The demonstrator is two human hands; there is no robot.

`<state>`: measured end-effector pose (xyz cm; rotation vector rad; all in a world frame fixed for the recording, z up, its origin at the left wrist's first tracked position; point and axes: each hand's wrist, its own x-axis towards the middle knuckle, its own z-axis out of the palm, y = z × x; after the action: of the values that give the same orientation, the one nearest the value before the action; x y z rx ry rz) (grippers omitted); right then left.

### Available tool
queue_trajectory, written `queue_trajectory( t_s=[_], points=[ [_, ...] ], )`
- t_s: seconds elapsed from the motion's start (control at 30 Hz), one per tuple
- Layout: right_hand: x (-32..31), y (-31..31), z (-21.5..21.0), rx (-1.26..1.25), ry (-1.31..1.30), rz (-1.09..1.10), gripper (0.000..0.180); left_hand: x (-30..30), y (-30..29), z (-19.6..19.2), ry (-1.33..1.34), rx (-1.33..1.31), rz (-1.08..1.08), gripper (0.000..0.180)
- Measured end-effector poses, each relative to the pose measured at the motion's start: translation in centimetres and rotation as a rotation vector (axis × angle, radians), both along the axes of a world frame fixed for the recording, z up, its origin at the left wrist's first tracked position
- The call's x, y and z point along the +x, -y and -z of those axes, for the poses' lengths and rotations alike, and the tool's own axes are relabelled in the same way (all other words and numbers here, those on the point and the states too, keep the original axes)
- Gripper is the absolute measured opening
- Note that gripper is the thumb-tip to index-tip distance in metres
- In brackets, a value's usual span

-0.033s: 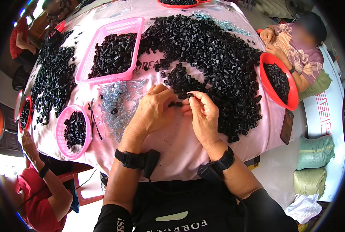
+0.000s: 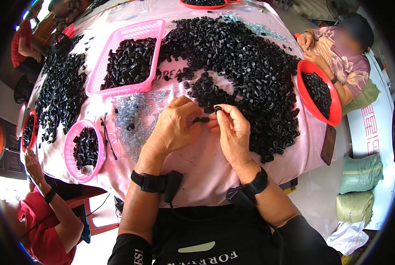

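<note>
My left hand (image 2: 173,130) and my right hand (image 2: 233,132) meet over the pink-covered table (image 2: 197,165), fingertips almost touching. A small black plastic piece (image 2: 201,119) is pinched in my left fingers. My right thumb and forefinger grip a small black cap (image 2: 217,108). Just beyond my hands spreads a large heap of black plastic parts (image 2: 246,62). To the left of my left hand lies a patch of small clear pieces (image 2: 133,117). Both wrists wear black bands.
A pink rectangular basket (image 2: 122,91) and a round pink basket (image 2: 69,152) hold black parts on the left. At the right a seated person (image 2: 343,57) works over a red bowl (image 2: 335,117). A dark phone (image 2: 328,145) lies nearby, another person's arm (image 2: 51,198) shows lower left, and sacks (image 2: 361,172) stand on the floor.
</note>
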<state>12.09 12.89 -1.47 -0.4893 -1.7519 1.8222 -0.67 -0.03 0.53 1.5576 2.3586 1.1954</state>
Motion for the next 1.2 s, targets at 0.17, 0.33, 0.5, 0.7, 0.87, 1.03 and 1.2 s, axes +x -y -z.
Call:
queue_trajectory(
  t_s=[0.17, 0.33, 0.5, 0.7, 0.87, 1.03, 1.2],
  points=[
    [0.1, -0.1, 0.0, 0.005, 0.020, -0.004, 0.021, -0.6, -0.6, 0.7, -0.063, 0.109, -0.133, 0.043],
    [0.1, 0.3, -0.1, -0.033, 0.030, -0.049, 0.020, -0.7, -0.9, 1.5, -0.177, 0.170, -0.123, 0.056],
    [0.0, 0.1, 0.6, 0.228, 0.063, -0.177, 0.018, -0.6, -0.8, 1.1, 0.028, 0.083, -0.113, 0.050],
    [-0.2, 0.1, 1.1, 0.273, 0.066, -0.090, 0.017, -0.8, -0.7, 1.4, -0.182, 0.137, -0.148, 0.042],
    [-0.1, 0.2, 0.8, 0.247, 0.031, -0.087, 0.018, -1.0, -0.7, 1.7, -0.187, 0.116, -0.133, 0.040],
    [0.2, -0.1, 0.3, 0.150, 0.058, -0.149, 0.021, -0.9, -0.9, 2.1, -0.211, 0.104, -0.178, 0.037],
    [0.0, 0.3, 0.1, 0.090, 0.038, -0.086, 0.019, -0.6, -0.8, 1.8, -0.269, 0.068, -0.212, 0.033]
  ],
)
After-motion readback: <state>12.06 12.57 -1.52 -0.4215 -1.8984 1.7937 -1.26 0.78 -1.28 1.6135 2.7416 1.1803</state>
